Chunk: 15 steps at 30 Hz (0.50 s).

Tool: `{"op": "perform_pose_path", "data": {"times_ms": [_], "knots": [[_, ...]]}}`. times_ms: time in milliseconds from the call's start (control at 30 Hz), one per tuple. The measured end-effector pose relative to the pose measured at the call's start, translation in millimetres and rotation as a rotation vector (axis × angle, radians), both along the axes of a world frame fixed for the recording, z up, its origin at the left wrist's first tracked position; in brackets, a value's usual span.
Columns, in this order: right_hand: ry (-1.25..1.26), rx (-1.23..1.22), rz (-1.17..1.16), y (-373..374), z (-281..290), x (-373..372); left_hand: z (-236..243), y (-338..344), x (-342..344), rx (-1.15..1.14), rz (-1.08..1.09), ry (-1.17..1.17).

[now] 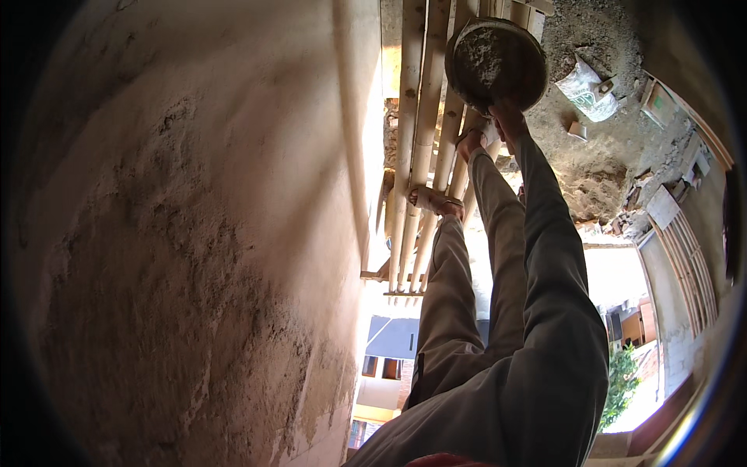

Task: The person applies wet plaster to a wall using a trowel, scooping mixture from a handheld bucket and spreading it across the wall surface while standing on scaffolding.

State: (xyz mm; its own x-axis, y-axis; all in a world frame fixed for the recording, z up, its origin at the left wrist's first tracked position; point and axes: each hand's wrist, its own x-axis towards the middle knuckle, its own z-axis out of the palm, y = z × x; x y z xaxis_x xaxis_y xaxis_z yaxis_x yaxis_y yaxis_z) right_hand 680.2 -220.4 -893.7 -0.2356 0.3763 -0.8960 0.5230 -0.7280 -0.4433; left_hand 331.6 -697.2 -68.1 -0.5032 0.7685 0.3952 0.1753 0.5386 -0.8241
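My right hand [507,121], at the end of a long grey sleeve, grips the near edge of a round dark bucket [534,74]. Grey, lumpy mortar lies inside the bucket, which is over pale bamboo poles [410,101]. My left hand is out of sight. Both my feet [436,201] rest on the poles in sandals, one farther forward just below the bucket, beside my right forearm.
A rough plastered wall [187,233] fills the left side. Below the poles at right are rubble ground [591,183], a white sack [587,89] and scraps of board. Bamboo lengths [685,265] lean at the far right. A building [381,385] shows past the lower opening.
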Motion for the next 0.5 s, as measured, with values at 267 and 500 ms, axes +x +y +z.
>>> {"op": "perform_pose_path", "data": {"times_ms": [267, 500], "knots": [[0.039, 0.205, -0.028, -25.2, 144.1, 29.7, 16.6, -24.3, -1.1, 0.090, 0.003, 0.012], [0.147, 0.069, -0.150, 6.1, 176.4, -2.4, 76.9, -86.7, 36.1, 0.229, -0.024, 0.183]]}}
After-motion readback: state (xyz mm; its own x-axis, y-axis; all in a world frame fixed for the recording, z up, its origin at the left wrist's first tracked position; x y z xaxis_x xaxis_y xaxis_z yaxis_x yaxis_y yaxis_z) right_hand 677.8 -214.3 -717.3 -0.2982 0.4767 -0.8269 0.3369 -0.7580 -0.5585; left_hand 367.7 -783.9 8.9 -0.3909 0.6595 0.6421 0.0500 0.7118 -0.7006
